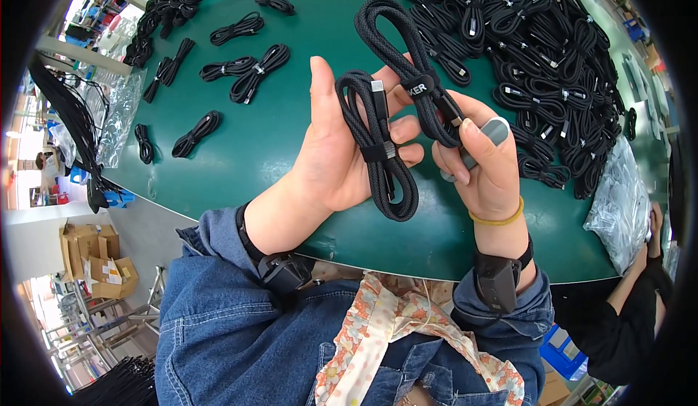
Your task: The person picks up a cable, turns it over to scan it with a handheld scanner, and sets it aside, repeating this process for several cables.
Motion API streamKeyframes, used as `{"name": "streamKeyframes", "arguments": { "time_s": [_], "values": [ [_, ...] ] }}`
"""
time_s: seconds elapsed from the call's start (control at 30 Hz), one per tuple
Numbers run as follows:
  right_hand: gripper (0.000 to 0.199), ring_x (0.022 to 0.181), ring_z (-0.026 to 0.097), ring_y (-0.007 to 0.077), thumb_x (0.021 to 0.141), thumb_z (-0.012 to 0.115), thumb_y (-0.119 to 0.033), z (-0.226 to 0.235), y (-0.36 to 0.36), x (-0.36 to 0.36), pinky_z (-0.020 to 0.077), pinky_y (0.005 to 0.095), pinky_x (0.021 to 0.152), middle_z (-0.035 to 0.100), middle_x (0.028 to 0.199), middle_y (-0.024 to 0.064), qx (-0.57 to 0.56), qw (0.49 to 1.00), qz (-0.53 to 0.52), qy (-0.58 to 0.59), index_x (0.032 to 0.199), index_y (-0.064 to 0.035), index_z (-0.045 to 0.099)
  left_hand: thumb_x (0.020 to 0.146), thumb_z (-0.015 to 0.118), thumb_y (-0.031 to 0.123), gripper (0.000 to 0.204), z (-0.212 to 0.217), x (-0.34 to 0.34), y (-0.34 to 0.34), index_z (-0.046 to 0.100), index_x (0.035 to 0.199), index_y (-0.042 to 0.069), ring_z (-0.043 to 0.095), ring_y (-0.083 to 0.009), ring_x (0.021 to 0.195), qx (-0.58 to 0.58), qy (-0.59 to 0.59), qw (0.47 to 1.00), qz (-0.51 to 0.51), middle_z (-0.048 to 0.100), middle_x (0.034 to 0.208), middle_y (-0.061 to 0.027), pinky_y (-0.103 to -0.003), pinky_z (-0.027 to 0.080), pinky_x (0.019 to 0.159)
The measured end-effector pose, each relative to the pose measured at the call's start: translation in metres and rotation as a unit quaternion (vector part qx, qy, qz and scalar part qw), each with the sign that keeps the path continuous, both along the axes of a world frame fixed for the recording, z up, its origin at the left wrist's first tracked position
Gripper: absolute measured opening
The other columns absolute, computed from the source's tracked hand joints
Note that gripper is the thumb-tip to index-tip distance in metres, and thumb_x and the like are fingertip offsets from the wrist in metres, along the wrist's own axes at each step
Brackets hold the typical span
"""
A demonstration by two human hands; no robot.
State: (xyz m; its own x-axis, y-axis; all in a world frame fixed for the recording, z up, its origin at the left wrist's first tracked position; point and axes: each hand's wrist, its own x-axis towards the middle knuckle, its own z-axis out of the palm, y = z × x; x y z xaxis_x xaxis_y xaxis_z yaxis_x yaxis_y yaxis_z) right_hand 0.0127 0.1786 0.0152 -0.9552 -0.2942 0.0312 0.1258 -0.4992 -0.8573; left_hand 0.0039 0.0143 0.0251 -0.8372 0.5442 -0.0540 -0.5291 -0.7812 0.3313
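Cable bundle in left hand palm.

clear plastic bags left and right of table, brown cardboard boxes on floor

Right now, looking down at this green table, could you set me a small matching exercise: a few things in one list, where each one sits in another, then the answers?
Things:
1. short coiled cable
2. long looped cable
3. big heap of bundled cables
4. yellow band

Places:
A. piled on the green table, far right
B. round the right wrist
C. lying across the left hand
D. pinched in the right hand, loop pointing away

Pairs: 1-C, 2-D, 3-A, 4-B
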Motion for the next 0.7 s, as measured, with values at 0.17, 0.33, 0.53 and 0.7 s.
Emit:
{"name": "streamKeyframes", "arguments": {
  "time_s": [0.17,0.33,0.53,0.7],
  "values": [
    [0.044,0.041,0.034,0.0025,0.082,0.052,-0.025,0.001,0.000,0.000,0.0260,0.0188,0.043,0.054,0.074,0.0034,-0.001,1.000,0.007,0.008,0.112,0.0069,0.046,0.074,0.025,0.073,0.081,0.000,0.000,0.000,0.039,0.122,0.009,0.040,-0.0107,0.067,-0.014,0.017,1.000,0.009,0.045,0.103,-0.0023,-0.027,0.041,0.060],
    [0.043,0.041,0.035,0.0026,0.082,0.052,-0.024,-0.001,0.001,-0.001,0.0267,0.0187,0.043,0.054,0.076,0.0038,-0.007,1.000,0.014,0.013,0.112,0.0066,0.046,0.073,0.023,0.075,0.083,-0.004,-0.001,0.000,0.039,0.122,0.010,0.040,-0.0113,0.067,0.016,0.028,0.999,-0.005,0.045,0.105,-0.0018,-0.027,0.041,0.062],
    [0.032,0.045,0.037,0.0035,0.081,0.055,-0.012,0.000,-0.001,0.001,0.0288,0.0160,0.042,0.057,0.085,0.0079,-0.055,0.996,-0.063,-0.012,0.107,0.0050,0.048,0.083,0.041,0.049,0.056,-0.001,0.002,0.002,0.040,0.121,0.009,0.045,-0.0127,0.073,-0.012,0.037,0.999,0.007,0.046,0.106,-0.0038,-0.029,0.043,0.067],
    [0.022,0.042,0.038,0.0062,0.082,0.053,-0.011,-0.005,0.000,-0.001,0.0292,0.0189,0.041,0.053,0.074,0.0043,-0.070,0.986,-0.151,-0.029,0.100,0.0023,0.049,0.076,0.047,0.009,0.044,-0.010,0.002,0.002,0.040,0.119,0.007,0.049,-0.0145,0.078,-0.062,-0.002,0.995,0.074,0.046,0.109,-0.0062,-0.034,0.044,0.072]
  ]
}}
